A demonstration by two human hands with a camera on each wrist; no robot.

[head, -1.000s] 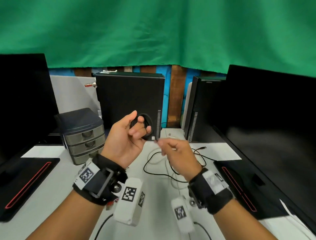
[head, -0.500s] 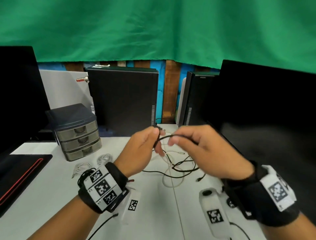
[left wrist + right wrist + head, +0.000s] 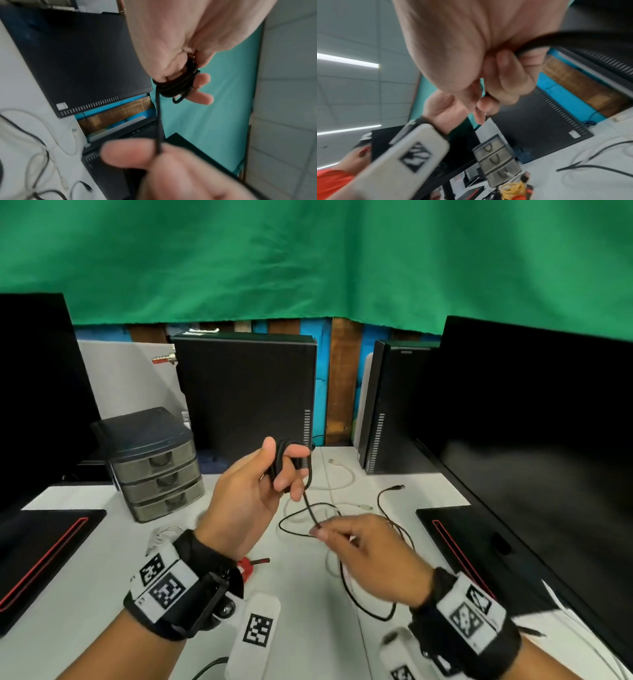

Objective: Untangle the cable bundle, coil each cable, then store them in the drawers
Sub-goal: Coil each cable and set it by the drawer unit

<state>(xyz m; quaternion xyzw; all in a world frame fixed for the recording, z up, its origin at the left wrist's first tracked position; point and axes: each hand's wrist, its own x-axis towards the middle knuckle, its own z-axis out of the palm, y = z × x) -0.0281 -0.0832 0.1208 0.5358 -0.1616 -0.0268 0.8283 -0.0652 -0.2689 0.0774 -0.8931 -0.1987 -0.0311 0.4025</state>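
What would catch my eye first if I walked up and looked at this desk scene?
Probably the left hand, raised mid-frame with a black cable wound in loops round its fingers, while the right hand pinches the loose strand just below it. Behind them a green curtain fills the top of the view, and a small grey drawer unit stands at the left on the white desk.

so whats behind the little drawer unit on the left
Behind the drawer unit a pale grey panel stands upright, with a black computer tower to its right. The unit hides the panel's foot and the desk there.
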